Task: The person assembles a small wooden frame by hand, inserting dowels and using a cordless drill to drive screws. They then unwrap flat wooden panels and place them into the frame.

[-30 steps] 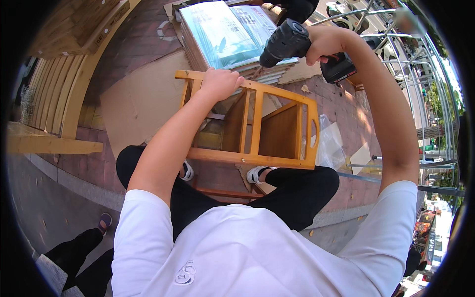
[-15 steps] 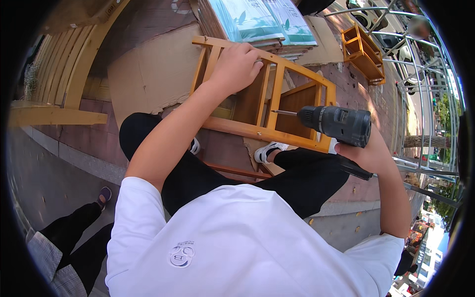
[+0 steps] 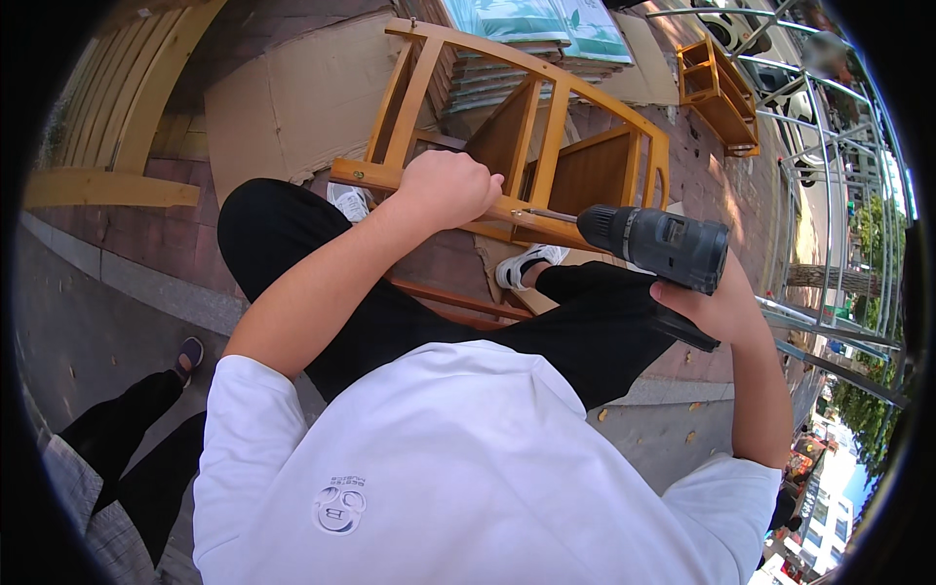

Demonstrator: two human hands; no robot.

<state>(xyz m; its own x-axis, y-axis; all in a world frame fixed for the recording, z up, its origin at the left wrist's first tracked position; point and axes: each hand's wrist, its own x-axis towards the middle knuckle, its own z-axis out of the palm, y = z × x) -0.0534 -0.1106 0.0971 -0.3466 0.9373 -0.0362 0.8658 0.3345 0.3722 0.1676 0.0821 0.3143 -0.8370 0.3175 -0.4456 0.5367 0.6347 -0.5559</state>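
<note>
— Under the left hand (image 3: 444, 187), what do the fingers meet?

— The near rail (image 3: 551, 227) of a wooden rack (image 3: 509, 127); they are curled over it in a closed grip, knuckles up; the fingertips are mostly hidden.

— Rest of the rack, taken from those fingers?

— Mostly beyond them and to their right; two brown panels and the far rail (image 3: 546, 70) lie ahead; the near rail's end, bearing a small metal fitting (image 3: 359, 175), sticks out to their left.

— Right hand (image 3: 710, 302)?

— Wrapped round the handle of a black power drill (image 3: 658, 244); thumb visible; other fingers largely hidden under the tool, so tightness of grip cannot be told; drill body just above and ahead of them.

— Bit (image 3: 553, 214)?

— Points leftward to the near rail, its tip just right of the left fingers; contact with the wood cannot be confirmed.

— Farther out?

— Ahead of the left fingers, flat cardboard (image 3: 283, 117) and film-wrapped packs (image 3: 595, 34); well beyond the right fingers, a smaller wooden unit (image 3: 720, 97).
</note>
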